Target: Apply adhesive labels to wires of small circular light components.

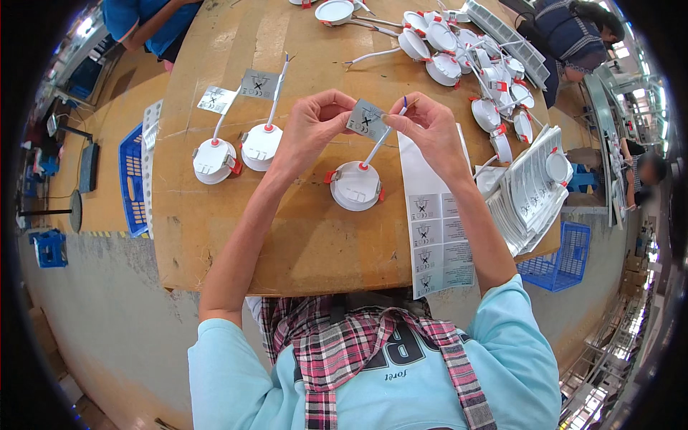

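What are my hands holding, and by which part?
Your left hand pinches the label by its left edge; your right hand pinches its right edge and the cable near its wire end.

brown table point(344, 251) | three lamps point(356, 188) | lamp pile point(443, 69) | label sheet point(437, 226) | label stack point(523, 192)

Open run of table point(315, 254) along near edge, left of label sheet point(416, 168): room for low pass. Centre lamp point(356, 188) blocks straight way forward; its cable point(374, 150) and label point(368, 120) close gap between left hand point(319, 129) and right hand point(428, 132). Two side lamps point(262, 148) crowd left wrist, tags point(260, 84) beyond. Wide lane ahead, between tags and lamp heap point(443, 69). Sheet stack point(527, 193) hems right forearm's outer side.
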Action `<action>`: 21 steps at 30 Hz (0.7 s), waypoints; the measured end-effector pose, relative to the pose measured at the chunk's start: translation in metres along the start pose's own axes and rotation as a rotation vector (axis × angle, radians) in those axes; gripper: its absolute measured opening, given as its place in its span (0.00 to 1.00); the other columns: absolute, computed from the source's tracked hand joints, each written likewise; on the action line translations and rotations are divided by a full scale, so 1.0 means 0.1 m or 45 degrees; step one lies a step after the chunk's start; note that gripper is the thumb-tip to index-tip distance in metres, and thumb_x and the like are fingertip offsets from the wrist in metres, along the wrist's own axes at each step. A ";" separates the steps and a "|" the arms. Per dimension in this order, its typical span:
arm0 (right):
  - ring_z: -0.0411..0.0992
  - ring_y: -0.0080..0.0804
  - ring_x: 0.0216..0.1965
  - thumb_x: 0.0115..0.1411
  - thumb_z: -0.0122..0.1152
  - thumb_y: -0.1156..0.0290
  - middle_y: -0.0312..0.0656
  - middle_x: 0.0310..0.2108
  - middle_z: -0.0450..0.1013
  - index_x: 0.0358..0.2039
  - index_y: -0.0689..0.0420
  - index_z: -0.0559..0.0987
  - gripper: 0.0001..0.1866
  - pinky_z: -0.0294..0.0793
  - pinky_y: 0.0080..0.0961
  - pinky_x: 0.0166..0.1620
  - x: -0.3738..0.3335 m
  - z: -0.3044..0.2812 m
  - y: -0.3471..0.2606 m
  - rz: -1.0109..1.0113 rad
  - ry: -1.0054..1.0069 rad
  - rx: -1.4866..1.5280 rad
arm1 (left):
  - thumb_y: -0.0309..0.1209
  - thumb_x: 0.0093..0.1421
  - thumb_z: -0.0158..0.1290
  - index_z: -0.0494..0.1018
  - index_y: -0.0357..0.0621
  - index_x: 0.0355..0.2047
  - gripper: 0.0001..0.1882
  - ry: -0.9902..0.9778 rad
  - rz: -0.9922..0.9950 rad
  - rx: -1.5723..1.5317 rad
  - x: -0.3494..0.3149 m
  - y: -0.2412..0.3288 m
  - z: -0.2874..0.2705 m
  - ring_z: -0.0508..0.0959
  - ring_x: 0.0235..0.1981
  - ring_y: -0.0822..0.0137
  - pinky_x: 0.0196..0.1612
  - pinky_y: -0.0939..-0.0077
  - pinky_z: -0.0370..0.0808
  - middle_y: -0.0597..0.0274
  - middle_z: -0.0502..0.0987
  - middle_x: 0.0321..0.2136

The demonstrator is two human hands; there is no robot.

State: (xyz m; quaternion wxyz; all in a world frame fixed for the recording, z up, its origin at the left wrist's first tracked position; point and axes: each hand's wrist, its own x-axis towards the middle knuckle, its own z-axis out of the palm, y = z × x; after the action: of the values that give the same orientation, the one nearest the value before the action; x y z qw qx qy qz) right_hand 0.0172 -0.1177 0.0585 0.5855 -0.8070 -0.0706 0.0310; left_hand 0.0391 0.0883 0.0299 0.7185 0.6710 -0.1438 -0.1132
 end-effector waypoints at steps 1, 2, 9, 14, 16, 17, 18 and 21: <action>0.70 0.18 0.30 0.55 0.64 0.69 0.34 0.25 0.74 0.29 0.59 0.77 0.07 0.70 0.19 0.38 0.00 0.00 0.01 -0.030 0.004 -0.002 | 0.22 0.61 0.49 0.74 0.33 0.36 0.06 0.004 -0.001 -0.010 0.00 -0.01 0.00 0.80 0.33 0.73 0.39 0.79 0.78 0.60 0.80 0.31; 0.70 0.18 0.30 0.55 0.64 0.69 0.34 0.25 0.74 0.28 0.59 0.77 0.07 0.70 0.19 0.38 0.01 0.00 0.02 -0.059 0.007 -0.004 | 0.22 0.61 0.48 0.74 0.33 0.36 0.06 0.010 -0.002 -0.021 0.00 -0.02 0.00 0.80 0.33 0.73 0.39 0.79 0.78 0.60 0.80 0.31; 0.70 0.19 0.30 0.55 0.64 0.70 0.34 0.25 0.74 0.29 0.60 0.77 0.07 0.71 0.20 0.38 0.02 -0.02 0.05 -0.048 -0.014 -0.012 | 0.23 0.61 0.49 0.74 0.34 0.36 0.06 0.007 -0.009 -0.008 0.03 -0.05 -0.01 0.80 0.34 0.73 0.39 0.79 0.78 0.60 0.80 0.31; 0.71 0.19 0.30 0.55 0.64 0.69 0.34 0.25 0.74 0.29 0.60 0.76 0.08 0.70 0.19 0.37 0.02 -0.03 0.04 -0.087 -0.014 -0.028 | 0.25 0.62 0.50 0.75 0.34 0.37 0.08 -0.053 -0.020 -0.092 0.03 0.00 0.01 0.80 0.34 0.73 0.40 0.78 0.79 0.60 0.80 0.31; 0.71 0.19 0.30 0.55 0.64 0.69 0.34 0.25 0.74 0.29 0.60 0.76 0.08 0.70 0.20 0.38 0.01 -0.04 0.04 -0.068 -0.016 -0.031 | 0.27 0.61 0.51 0.75 0.35 0.37 0.08 -0.055 -0.048 -0.081 0.04 0.01 0.00 0.80 0.34 0.73 0.40 0.78 0.79 0.60 0.80 0.31; 0.71 0.20 0.30 0.56 0.63 0.69 0.34 0.25 0.74 0.29 0.60 0.76 0.08 0.70 0.20 0.38 0.01 -0.05 0.04 -0.049 -0.013 -0.037 | 0.28 0.61 0.51 0.76 0.36 0.37 0.08 -0.062 -0.075 -0.072 0.04 0.01 0.00 0.80 0.34 0.73 0.40 0.77 0.79 0.61 0.80 0.31; 0.71 0.20 0.30 0.56 0.63 0.69 0.34 0.25 0.74 0.29 0.60 0.76 0.08 0.70 0.20 0.38 0.01 -0.06 0.05 -0.049 -0.016 -0.037 | 0.28 0.61 0.51 0.76 0.36 0.37 0.08 -0.059 -0.075 -0.072 0.05 0.01 0.00 0.80 0.34 0.73 0.40 0.77 0.79 0.61 0.80 0.31; 0.71 0.20 0.30 0.56 0.63 0.70 0.34 0.25 0.74 0.29 0.60 0.76 0.07 0.70 0.20 0.39 0.00 -0.06 0.05 -0.045 -0.010 -0.029 | 0.30 0.61 0.53 0.76 0.36 0.36 0.09 -0.079 -0.105 -0.072 0.05 0.02 -0.02 0.80 0.33 0.72 0.41 0.76 0.79 0.60 0.80 0.31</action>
State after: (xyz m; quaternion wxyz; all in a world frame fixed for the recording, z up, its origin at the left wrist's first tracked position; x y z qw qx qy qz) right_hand 0.0180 -0.1250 0.0558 0.5765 -0.8121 -0.0874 0.0231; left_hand 0.0446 0.0882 0.0323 0.7270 0.6520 -0.1352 -0.1675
